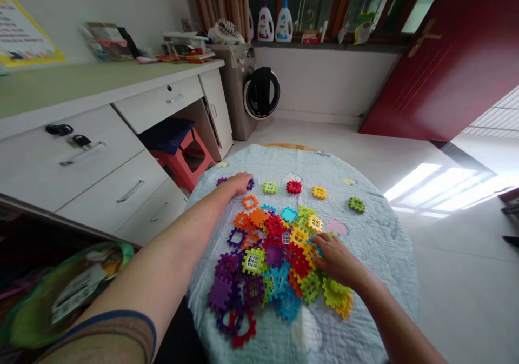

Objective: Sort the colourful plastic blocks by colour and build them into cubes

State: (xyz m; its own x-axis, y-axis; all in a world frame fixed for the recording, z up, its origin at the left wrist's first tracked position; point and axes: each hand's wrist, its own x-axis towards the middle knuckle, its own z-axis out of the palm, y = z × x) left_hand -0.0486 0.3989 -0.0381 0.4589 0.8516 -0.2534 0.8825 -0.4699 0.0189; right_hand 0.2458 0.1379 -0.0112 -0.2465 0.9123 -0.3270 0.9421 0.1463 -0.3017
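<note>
My left hand (pixel 240 183) is at the far left of the blue-covered round table, its fingers closed over a purple interlocking tile (pixel 250 184) that they partly hide. Another bit of purple tile (pixel 221 181) shows on the other side of that hand. At the right side of a heap of colourful notched tiles (pixel 274 256), my right hand (pixel 331 253) rests with thumb and fingers apart. A blue tile (pixel 318 249) lies between them, and its fingertips touch the heap. Right of my left hand, a spaced row holds a light-green tile (pixel 270 187), a red tile (pixel 294 187), a yellow tile (pixel 319 192) and a dark-green tile (pixel 357 205).
A pink stool (pixel 184 158) stands under the white desk (pixel 133 110) to the left. Beyond the table is a washing machine (pixel 239 83) with its door open. A green-rimmed bag (pixel 68 288) lies at lower left, and a red door (pixel 441 55) at right.
</note>
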